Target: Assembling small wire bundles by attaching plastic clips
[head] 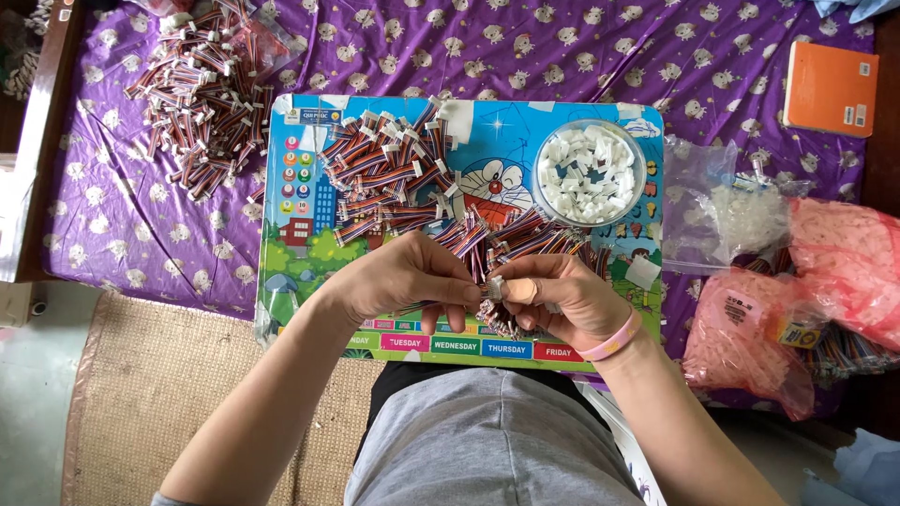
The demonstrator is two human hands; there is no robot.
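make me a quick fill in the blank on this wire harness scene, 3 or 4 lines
1. The round clear bowl on the cartoon board holds small ____ plastic connectors.
2. The right hand has a ____ wristband.
3. The left hand and right hand together pinch a small connector on a multicoloured ____.
4. The bedsheet under the board is ____.

Missing words: white; pink; wire bundle; purple
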